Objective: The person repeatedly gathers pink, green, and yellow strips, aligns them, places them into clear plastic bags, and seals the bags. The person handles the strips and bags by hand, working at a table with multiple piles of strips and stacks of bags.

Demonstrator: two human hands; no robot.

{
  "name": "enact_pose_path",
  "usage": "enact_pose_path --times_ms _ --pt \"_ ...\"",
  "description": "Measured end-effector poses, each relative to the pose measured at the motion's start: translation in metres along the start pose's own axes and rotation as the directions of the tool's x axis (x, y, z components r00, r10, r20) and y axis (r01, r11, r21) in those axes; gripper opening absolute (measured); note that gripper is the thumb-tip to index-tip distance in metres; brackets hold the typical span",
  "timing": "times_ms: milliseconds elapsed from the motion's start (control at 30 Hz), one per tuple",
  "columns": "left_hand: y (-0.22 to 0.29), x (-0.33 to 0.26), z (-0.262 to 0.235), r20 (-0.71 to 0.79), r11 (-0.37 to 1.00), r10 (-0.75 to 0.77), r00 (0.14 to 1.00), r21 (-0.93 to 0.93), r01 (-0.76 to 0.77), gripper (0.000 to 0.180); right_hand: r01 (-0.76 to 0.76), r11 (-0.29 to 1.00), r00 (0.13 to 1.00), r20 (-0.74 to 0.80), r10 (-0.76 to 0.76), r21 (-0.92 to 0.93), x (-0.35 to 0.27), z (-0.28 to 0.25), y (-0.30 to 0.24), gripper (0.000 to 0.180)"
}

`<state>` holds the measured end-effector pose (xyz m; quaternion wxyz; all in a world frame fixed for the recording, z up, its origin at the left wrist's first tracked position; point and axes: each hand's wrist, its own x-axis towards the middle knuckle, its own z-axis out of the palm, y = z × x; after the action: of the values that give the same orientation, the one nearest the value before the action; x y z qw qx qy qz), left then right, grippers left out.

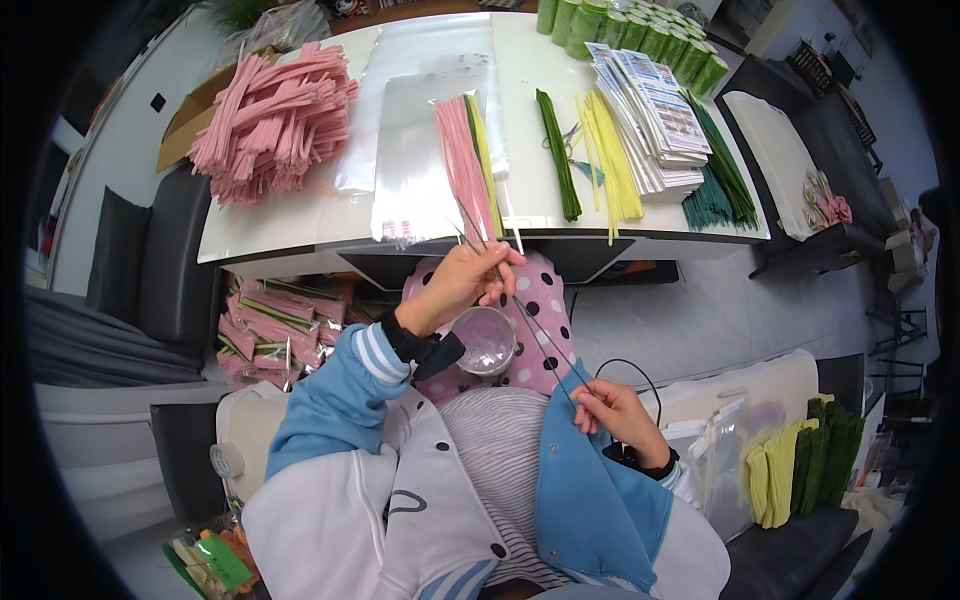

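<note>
My left hand [468, 280] is closed in a pinch on several thin dark wires [537, 327], just in front of the table edge. The wires slant down to my right hand [612, 410], whose fingers are closed on their lower ends. Past my left hand, the other ends reach toward a clear bag [465, 165] on the table, filled with pink, green and yellow fuzzy stems. A round clear tub [484, 340] sits on the pink polka-dot cloth [540, 290] over my lap, below my left hand. What lies in the tub is hard to make out.
On the white table [535, 75] lie a pink stem pile [275, 125], flat clear bags [405, 150], green stems [557, 155], yellow stems [612, 160], scissors [570, 138] and printed sheets [650, 120]. Green rolls [640, 35] stand behind. Filled bags [280, 325] lie below left.
</note>
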<state>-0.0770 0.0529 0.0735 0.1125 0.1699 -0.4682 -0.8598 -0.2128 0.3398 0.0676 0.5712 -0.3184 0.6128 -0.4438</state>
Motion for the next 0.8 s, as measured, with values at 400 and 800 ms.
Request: enact_pose_path --times_ms 400,800 --pt "-0.027 -0.001 0.012 -0.14 0.998 -0.006 0.99 0.055 0.014 0.035 0.252 0.833 0.915 -0.16 -0.371 -0.492 0.003 0.008 0.0 0.026" --pt "-0.015 -0.019 -0.041 -0.245 0.806 -0.197 0.949 0.51 0.299 0.033 -0.139 0.988 0.985 -0.112 0.131 -0.062 -0.033 -0.029 0.039 0.018"
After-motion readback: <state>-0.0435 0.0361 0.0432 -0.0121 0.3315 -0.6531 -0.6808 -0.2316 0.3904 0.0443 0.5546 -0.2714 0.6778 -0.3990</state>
